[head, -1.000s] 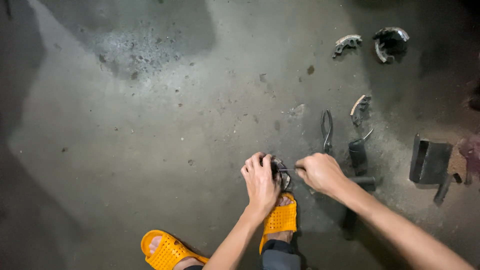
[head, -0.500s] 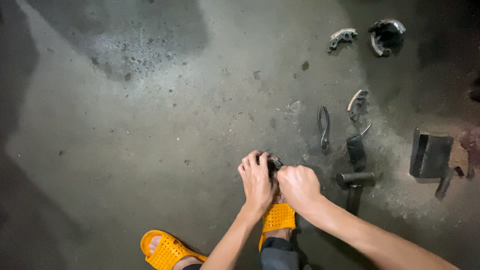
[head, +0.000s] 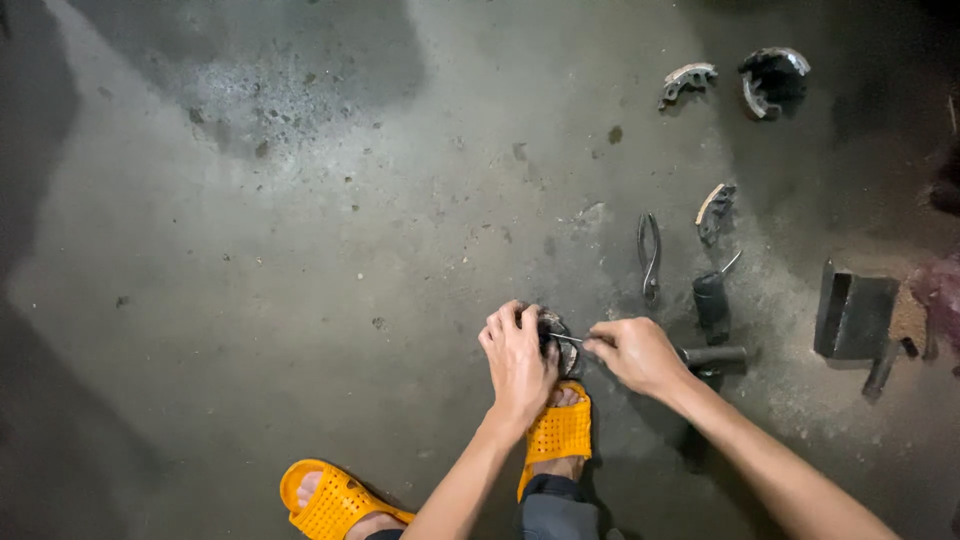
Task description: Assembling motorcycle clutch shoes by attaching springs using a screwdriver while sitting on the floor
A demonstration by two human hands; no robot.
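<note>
My left hand grips a small dark round metal part pressed on the concrete floor just ahead of my orange sandal. My right hand sits to the right of it and pinches a thin metal pin or spring end that reaches into the part. Most of the part is hidden under my left fingers.
Pliers lie on the floor beyond my right hand, next to a dark cylinder and a short metal bar. Curved brake shoes lie farther back. A dark metal block stands at right. My other sandal is at bottom left.
My right hand closed in against the left half a second ago, then drew back to the right, now pulling the thin metal piece out from the part. The left hand stayed put.
</note>
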